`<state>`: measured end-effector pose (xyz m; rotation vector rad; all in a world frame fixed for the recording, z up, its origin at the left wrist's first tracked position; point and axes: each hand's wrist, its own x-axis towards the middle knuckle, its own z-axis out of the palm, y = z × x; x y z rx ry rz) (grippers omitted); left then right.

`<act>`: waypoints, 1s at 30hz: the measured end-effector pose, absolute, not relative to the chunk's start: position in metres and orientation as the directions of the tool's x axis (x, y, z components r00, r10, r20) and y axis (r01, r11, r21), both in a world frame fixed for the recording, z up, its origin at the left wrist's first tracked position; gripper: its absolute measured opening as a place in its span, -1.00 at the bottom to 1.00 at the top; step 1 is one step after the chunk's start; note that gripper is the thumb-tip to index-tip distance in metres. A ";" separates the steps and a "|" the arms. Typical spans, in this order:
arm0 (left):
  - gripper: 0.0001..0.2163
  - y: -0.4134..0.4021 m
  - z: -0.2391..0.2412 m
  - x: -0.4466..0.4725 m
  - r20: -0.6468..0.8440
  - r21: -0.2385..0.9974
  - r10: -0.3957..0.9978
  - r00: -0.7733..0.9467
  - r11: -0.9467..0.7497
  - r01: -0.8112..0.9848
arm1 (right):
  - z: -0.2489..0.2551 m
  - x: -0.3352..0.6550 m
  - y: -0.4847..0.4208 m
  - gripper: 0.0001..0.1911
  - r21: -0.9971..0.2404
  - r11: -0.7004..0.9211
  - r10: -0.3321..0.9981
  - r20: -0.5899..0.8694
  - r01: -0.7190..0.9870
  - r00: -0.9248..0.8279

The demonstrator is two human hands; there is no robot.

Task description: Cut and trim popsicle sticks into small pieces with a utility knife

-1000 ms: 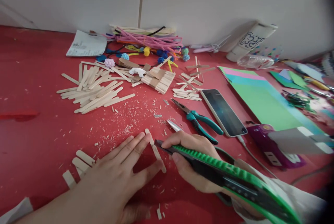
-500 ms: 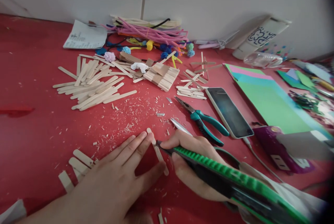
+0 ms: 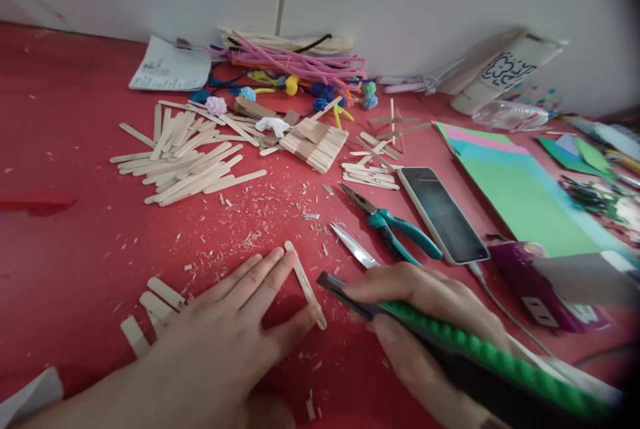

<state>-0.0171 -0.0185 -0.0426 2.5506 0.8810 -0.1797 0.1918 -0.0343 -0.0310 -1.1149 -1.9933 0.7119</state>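
My left hand (image 3: 235, 322) lies flat with its fingers stretched out. Its index fingertip and thumb touch a wooden craft stick (image 3: 306, 287), pressing it against the red table. In my right hand (image 3: 425, 315) is a green and black box cutter (image 3: 480, 349), gripped with the fingers wrapped round it. The cutter's dark tip is to the right of the stick, apart from it. Several cut stick pieces (image 3: 159, 305) lie beside my left wrist. A pointed metal blade (image 3: 354, 245) sticks out beyond my right hand, its rear part hidden.
Loose craft sticks (image 3: 185, 162) and a bundle (image 3: 315, 143) lie farther back among wood shavings. Teal-handled pliers (image 3: 395, 229), a phone (image 3: 445, 215) with its cable and coloured paper (image 3: 520, 189) are at the right. Pink pipe cleaners (image 3: 300, 62) rest by the wall.
My right hand has drawn the box cutter back to the right, off the stick. My left hand stays on the stick. The view has shifted slightly.
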 end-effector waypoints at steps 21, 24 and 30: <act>-0.28 -0.021 -0.043 -0.017 -0.187 0.324 0.555 0.810 -0.744 0.585 | -0.040 0.188 -0.029 -0.82 -0.561 0.567 0.821 0.335 0.603 -0.461; -0.28 -0.020 -0.042 -0.016 -0.213 0.340 0.563 0.799 -0.724 0.601 | -0.040 0.187 -0.029 -0.81 -0.549 0.597 0.800 0.357 0.585 -0.482; -0.27 -0.021 -0.041 -0.015 -0.170 0.322 0.563 0.809 -0.744 0.586 | -0.042 0.184 -0.024 -0.82 -0.607 0.604 0.788 0.360 0.516 -0.499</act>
